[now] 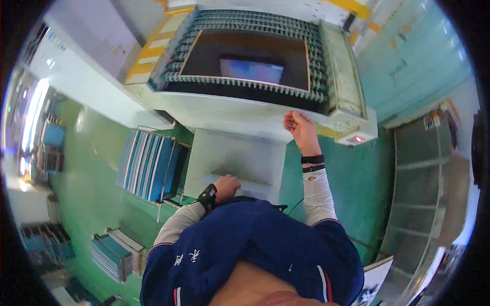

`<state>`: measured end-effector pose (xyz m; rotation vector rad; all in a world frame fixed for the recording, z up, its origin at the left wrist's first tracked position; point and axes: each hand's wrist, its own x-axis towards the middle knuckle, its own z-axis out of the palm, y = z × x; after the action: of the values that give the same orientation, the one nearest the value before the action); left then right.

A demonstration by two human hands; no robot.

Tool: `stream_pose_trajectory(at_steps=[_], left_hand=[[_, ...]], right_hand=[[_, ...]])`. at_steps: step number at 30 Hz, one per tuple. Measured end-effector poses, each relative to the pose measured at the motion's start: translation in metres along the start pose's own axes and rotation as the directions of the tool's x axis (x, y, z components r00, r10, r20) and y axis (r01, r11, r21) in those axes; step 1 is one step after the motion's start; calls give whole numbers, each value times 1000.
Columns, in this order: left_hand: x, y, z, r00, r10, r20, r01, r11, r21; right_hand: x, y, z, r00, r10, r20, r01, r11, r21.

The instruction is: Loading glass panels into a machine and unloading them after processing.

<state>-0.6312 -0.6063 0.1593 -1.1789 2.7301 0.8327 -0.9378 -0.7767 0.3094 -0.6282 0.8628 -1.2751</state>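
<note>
A large dark rectangular panel [255,46] with a thin pale border lies on rows of ribbed rollers [319,66] in a machine bed; a bright reflection shows on its surface. My right hand [301,126] is just in front of the machine's white front edge [240,102], near its right end. Its fingers are curled in, and I see nothing in them. At my waist is my left hand [226,187], its fingers also curled and no held thing visible. It is near a pale grey box-like surface [235,148] below the machine.
Left of me, a rack of blue and white panels [148,163] stands on the green floor [92,153]. Another panel rack [112,257] is at the lower left. Grey metal shelving [416,188] stands at the right. A small red light [359,138] glows on the machine's right corner.
</note>
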Motion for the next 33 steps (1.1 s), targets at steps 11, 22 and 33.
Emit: stream_pose_trajectory(at_steps=[11, 22, 33], left_hand=[[17, 11, -20, 992, -71, 106, 72, 997, -7], [26, 20, -14, 976, -131, 175, 121, 990, 66], [16, 20, 2, 969, -153, 194, 148, 988, 40]], right_hand=[[-83, 45, -263, 791, 110, -602, 200, 883, 424], [-69, 20, -353, 724, 89, -684, 334, 822, 460], [-30, 10, -371, 622, 173, -764, 256, 877, 407]])
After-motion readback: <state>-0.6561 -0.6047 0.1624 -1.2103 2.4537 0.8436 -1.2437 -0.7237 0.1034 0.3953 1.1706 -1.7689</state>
